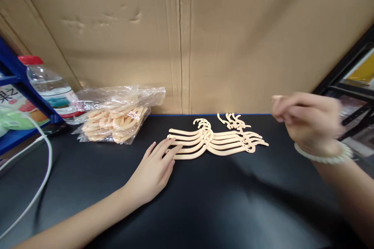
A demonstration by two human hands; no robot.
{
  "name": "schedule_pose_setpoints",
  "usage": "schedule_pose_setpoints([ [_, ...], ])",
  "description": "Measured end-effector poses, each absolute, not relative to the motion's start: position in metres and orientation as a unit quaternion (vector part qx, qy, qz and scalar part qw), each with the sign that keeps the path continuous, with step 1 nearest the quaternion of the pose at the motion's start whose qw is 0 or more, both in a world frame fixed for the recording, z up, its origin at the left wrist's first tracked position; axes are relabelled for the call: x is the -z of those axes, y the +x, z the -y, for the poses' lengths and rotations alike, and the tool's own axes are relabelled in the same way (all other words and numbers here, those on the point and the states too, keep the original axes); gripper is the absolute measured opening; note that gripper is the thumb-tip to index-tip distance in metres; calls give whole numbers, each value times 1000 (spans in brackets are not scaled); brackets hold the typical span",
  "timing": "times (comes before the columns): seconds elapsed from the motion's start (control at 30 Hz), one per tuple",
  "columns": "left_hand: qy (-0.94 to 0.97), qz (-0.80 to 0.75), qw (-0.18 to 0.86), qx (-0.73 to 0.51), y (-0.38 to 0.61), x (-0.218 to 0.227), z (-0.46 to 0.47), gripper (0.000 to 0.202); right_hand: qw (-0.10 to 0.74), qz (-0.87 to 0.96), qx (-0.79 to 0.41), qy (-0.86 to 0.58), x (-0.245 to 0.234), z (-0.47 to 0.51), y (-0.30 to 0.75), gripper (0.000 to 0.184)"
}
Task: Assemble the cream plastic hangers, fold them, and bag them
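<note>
Several small cream plastic hangers point(217, 140) lie fanned out in a row on the black tabletop point(204, 202). My left hand point(153, 171) rests flat on the table, fingers stretched out, fingertips touching the left ends of the hangers. My right hand point(306, 122) is raised above the table to the right of the hangers, blurred by motion, fingers curled together; whether it holds anything I cannot make out. A pale bead bracelet point(324, 155) circles its wrist.
A clear plastic bag of more cream hangers point(117, 118) lies at the back left. A water bottle with a red cap point(48, 83) stands by a blue shelf point(17, 74). A white cable point(43, 171) crosses the left side. A cardboard wall point(187, 39) backs the table.
</note>
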State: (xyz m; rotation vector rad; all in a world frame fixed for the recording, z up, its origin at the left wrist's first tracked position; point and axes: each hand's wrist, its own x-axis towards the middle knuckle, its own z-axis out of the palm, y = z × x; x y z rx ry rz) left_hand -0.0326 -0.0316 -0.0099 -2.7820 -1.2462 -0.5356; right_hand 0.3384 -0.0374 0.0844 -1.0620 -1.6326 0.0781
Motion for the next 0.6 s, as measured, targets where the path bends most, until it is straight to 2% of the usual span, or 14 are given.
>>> schedule_pose_setpoints([
  [0.03,-899,401,22,174,-32,10,32,43,512,705,-11,-490,-80,27,344,16],
  [0.07,-899,401,22,174,-32,10,31,44,400,734,17,-549,-74,16,351,17],
  [0.1,-899,400,22,174,-33,10,31,44,349,749,11,-564,-66,5,359,17],
  [0.2,-900,399,21,173,-33,10,30,46,271,779,-6,-565,-38,-21,380,23],
  [0.37,-902,395,13,175,-35,11,29,44,223,828,-6,-514,-9,-32,391,30],
  [0.6,-901,394,5,182,-34,10,29,42,208,846,32,-490,-1,-36,390,26],
])
